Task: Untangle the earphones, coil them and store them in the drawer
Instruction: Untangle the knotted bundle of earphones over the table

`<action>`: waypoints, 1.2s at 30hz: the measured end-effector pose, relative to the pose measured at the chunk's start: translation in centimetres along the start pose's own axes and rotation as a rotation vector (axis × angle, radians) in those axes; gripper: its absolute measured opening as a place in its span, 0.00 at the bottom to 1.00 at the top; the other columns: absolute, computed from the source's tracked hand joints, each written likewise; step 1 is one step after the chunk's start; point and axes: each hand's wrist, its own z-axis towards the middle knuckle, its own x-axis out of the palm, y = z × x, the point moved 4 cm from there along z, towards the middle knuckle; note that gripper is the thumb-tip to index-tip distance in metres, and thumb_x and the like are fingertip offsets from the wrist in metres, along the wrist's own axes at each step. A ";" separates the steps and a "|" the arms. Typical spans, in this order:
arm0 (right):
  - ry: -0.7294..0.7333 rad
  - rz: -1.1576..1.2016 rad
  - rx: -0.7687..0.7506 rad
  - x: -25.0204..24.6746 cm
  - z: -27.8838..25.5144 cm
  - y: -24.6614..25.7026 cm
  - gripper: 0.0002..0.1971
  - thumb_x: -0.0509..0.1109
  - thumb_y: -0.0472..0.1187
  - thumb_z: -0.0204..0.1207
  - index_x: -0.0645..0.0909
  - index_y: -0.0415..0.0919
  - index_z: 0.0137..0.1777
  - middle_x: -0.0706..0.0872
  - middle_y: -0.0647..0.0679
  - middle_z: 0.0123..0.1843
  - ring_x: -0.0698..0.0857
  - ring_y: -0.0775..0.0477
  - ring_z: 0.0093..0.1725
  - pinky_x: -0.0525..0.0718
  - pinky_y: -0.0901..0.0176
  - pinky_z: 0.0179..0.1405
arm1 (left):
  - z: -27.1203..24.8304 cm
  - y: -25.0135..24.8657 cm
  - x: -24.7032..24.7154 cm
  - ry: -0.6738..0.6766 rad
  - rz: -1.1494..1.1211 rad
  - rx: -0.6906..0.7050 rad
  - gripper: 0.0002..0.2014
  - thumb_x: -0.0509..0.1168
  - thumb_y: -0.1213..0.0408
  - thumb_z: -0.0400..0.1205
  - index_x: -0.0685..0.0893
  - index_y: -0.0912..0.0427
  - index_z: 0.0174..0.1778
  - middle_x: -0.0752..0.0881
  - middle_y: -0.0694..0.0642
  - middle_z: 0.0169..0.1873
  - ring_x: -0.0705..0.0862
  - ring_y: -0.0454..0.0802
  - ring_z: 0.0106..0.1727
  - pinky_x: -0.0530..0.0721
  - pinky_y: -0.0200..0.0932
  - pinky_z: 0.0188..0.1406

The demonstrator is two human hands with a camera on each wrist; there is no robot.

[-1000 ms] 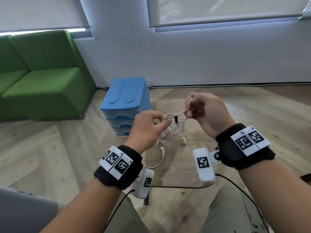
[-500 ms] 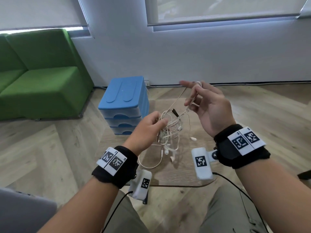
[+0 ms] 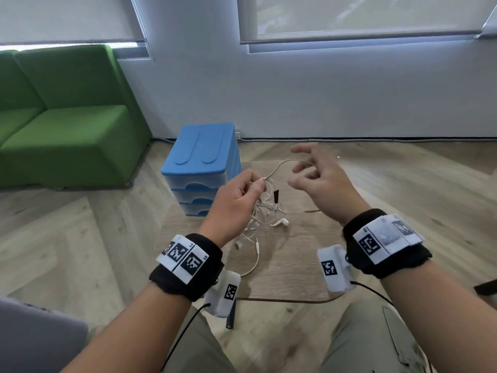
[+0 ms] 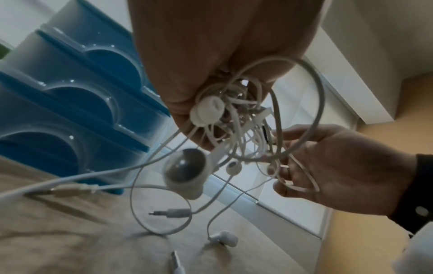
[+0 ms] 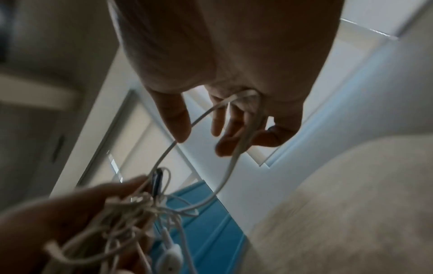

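Now, line by line:
Left hand (image 3: pixel 236 200): fingers curled and clamped on the knotted bunch of white earphones (image 3: pixel 265 208), held up over the desk (image 3: pixel 295 254).
Earphones: mostly a hanging tangle below the left hand; one earbud (image 3: pixel 281 222) lies on the desk, a plug end (image 3: pixel 257 244) dangles, and a small dark piece (image 3: pixel 276 196) sits on one cord.
Right hand (image 3: pixel 320 181): fingers apart and loosely bent; one loop of cord (image 5: pixel 225 115) runs from the bunch and hooks over them.
Drawer unit (image 3: pixel 201 168): blue, three drawers, all closed, just behind the left hand.
Sofa (image 3: pixel 64 125): green, against the wall at left.
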 end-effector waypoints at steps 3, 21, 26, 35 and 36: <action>0.022 -0.390 -0.269 0.9 -0.6 2.1 0.25 0.74 0.51 0.75 0.77 0.65 0.72 0.79 0.61 0.64 0.77 0.57 0.66 0.73 0.47 0.63 | 0.0 -0.2 -0.1 -0.014 0.065 0.028 0.12 0.64 0.57 0.90 0.85 0.55 0.43 0.75 0.45 0.25 0.70 0.40 0.27 0.70 0.37 0.30; 0.237 -0.257 -0.222 -0.5 0.0 2.5 0.17 0.75 0.55 0.80 0.88 0.48 0.33 0.69 0.53 0.21 0.64 0.54 0.23 0.63 0.62 0.25 | -0.1 0.7 -1.5 0.000 -0.011 -0.028 0.12 0.64 0.56 0.90 0.87 0.56 0.45 0.79 0.47 0.30 0.74 0.42 0.30 0.74 0.42 0.34; 0.145 0.365 -0.105 -1.2 0.0 2.5 0.18 0.66 0.42 0.88 0.87 0.36 0.38 0.75 0.45 0.28 0.70 0.44 0.28 0.68 0.58 0.31 | -0.2 0.7 -1.6 0.018 -0.041 -0.036 0.13 0.63 0.57 0.91 0.87 0.59 0.47 0.80 0.53 0.33 0.73 0.45 0.31 0.73 0.41 0.33; -0.069 0.112 0.008 -1.0 0.4 1.9 0.25 0.70 0.32 0.71 0.83 0.51 0.68 0.84 0.48 0.60 0.83 0.51 0.56 0.80 0.58 0.55 | -0.5 0.3 -1.9 -0.011 -0.098 -0.080 0.12 0.63 0.58 0.91 0.88 0.60 0.48 0.78 0.55 0.31 0.73 0.53 0.32 0.72 0.48 0.32; -0.062 -0.005 -0.055 -0.7 0.1 2.0 0.31 0.70 0.36 0.67 0.79 0.55 0.72 0.82 0.50 0.65 0.82 0.51 0.62 0.80 0.57 0.61 | -0.4 0.3 -1.9 -0.012 -0.098 -0.081 0.12 0.64 0.58 0.91 0.88 0.60 0.48 0.80 0.54 0.31 0.74 0.52 0.32 0.74 0.47 0.33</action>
